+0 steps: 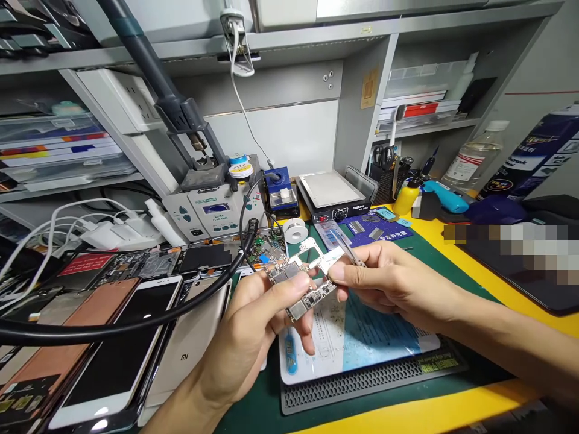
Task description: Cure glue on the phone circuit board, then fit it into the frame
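Below the grip, a dark green rubber mat (246, 410) carries a white-and-blue printed pad (362, 343). Left of the grip lies a white-framed smartphone (120, 355) among other phones. The left hand (251, 337) and right hand (398, 283) pinch a narrow, dark, chip-studded phone mainboard (301, 289) between thumbs and fingers, holding it up above the pad, with a pale metal shield frame (312, 253) along its far side.
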{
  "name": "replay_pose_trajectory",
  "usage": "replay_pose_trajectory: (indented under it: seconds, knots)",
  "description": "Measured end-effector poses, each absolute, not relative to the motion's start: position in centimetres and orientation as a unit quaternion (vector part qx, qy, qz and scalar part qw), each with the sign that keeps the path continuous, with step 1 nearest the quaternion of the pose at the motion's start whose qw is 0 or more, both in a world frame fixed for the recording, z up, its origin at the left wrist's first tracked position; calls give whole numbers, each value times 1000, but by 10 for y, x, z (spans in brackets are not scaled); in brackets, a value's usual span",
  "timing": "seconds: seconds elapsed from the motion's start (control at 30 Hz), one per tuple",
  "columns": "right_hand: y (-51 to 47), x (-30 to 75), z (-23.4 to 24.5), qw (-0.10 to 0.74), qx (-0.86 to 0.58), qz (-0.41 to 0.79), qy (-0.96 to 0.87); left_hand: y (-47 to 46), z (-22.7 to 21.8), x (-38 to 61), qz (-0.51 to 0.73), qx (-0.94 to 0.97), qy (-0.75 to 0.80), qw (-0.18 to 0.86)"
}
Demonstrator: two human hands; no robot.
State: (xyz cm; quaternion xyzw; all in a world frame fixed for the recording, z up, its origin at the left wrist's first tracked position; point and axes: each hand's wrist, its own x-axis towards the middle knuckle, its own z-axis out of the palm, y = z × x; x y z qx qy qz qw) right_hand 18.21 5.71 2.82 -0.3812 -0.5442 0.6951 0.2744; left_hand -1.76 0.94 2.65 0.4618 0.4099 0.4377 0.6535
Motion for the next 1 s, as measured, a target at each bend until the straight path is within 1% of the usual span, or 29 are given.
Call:
replay_pose_trajectory:
  seconds: [0.13,0.27,0.83,0.9,0.93,1.0]
  knots:
    - [57,183,29,313,-378,662,-566,10,20,-23,433,508,472,576]
    - [57,185,26,314,-377,653,-576,13,16,-26,434,525,484,550]
    - [56,185,24,303,-386,661,-568,15,20,-24,445,538,477,534]
    - [61,190,28,320,-399,633,-581,15,19,-25,449,533,478,535]
    - [66,193,30,336,-415,596,-600,15,19,-25,455,527,479,535]
    - [78,202,36,371,-454,474,-657,15,19,-27,471,511,483,533]
